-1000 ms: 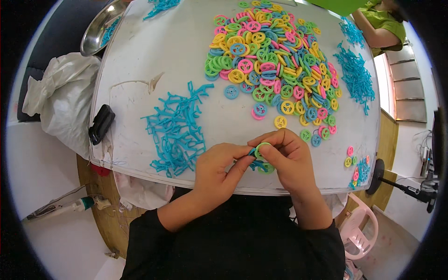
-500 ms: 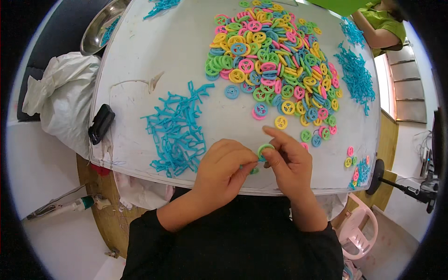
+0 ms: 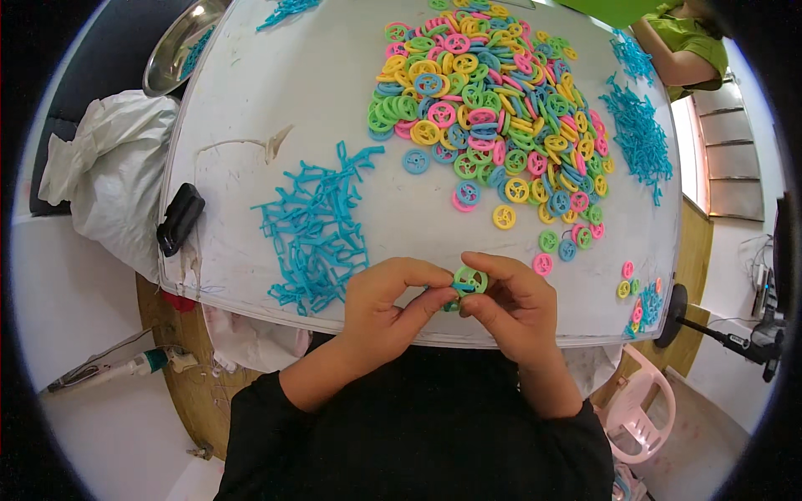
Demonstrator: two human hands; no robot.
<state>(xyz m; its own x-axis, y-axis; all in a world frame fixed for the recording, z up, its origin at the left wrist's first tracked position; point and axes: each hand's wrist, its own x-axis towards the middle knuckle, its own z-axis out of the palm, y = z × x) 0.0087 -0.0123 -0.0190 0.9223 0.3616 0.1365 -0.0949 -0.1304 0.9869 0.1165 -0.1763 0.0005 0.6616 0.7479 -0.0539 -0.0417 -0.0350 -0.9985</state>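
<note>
Both hands meet at the near edge of the white tabletop (image 3: 301, 108), just above the person's dark sleeves. The left hand (image 3: 380, 305) and the right hand (image 3: 518, 305) pinch 1 green ring (image 3: 470, 280) between them. The ring stands nearly upright, its spoked face turned toward the camera, and shows above the fingertips. The left thumb presses in from the ring's lower left, while the right index finger curls over from its right side and the right thumb sits below it. A small blue piece (image 3: 458, 289) peeks out under the ring, right where the 2 thumbs meet; whether it is joined to the ring cannot be told. So the fingers of both hands are closed on the ring, not spread.

Left of the hands lies a loose heap of blue stick pieces (image 3: 313, 234), near but not touching them. Farther up the tabletop spreads a wide pile of rings (image 3: 484, 100) in green, yellow, pink and blue, well apart from the hands. A single pink ring (image 3: 543, 264) lies just beside the right hand. A black flat device (image 3: 180, 219) sits at the left rim, and a steel bowl (image 3: 171, 52) stands at the far left corner.
</note>
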